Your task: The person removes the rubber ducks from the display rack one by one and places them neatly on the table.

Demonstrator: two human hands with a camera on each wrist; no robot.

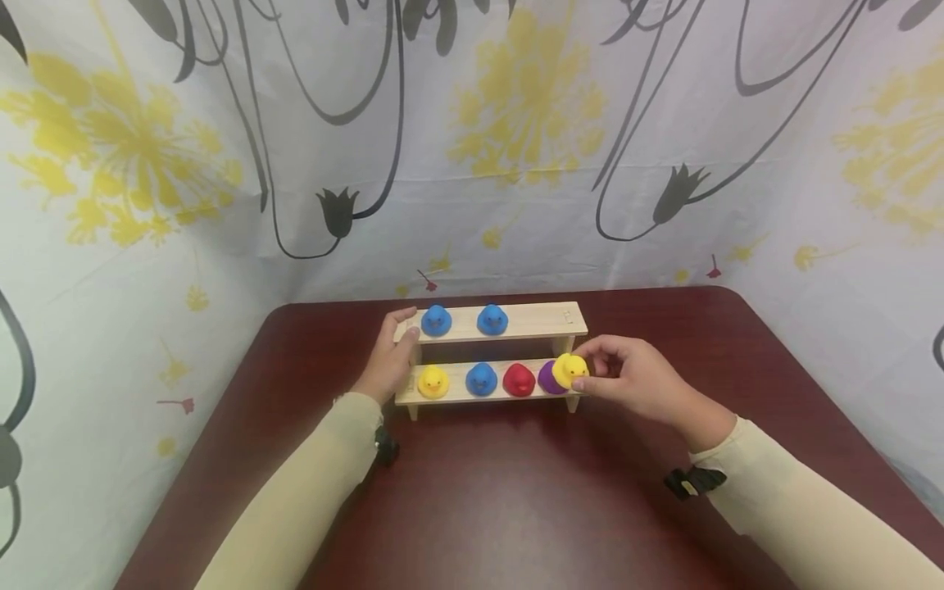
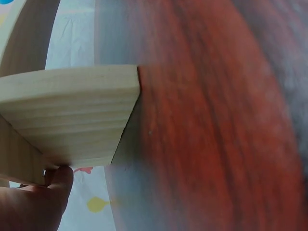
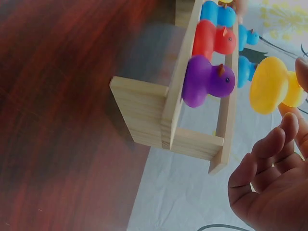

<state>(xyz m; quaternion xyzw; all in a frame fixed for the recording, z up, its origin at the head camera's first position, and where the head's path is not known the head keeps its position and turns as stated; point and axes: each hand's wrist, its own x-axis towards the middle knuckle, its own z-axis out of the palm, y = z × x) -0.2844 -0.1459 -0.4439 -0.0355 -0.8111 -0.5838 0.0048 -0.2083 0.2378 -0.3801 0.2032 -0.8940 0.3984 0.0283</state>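
My right hand (image 1: 640, 378) pinches a yellow rubber duck (image 1: 569, 370) by its head between thumb and fingers. In the right wrist view that yellow duck (image 3: 269, 84) is off the shelf, apart from the purple duck (image 3: 199, 82). My left hand (image 1: 388, 354) grips the left end of the two-tier wooden rack (image 1: 534, 319), thumb in front. Its thumb also shows against the wood in the left wrist view. On the lower tier, left to right, sit a yellow duck (image 1: 433, 382), a blue duck (image 1: 482, 379), a red duck (image 1: 519, 380) and the partly hidden purple one.
Two more blue ducks, a left one (image 1: 437, 320) and a right one (image 1: 492, 319), sit on the upper tier. The rack stands on a dark red-brown table (image 1: 472, 500). Behind and beside the table hangs patterned white fabric (image 1: 442, 147).
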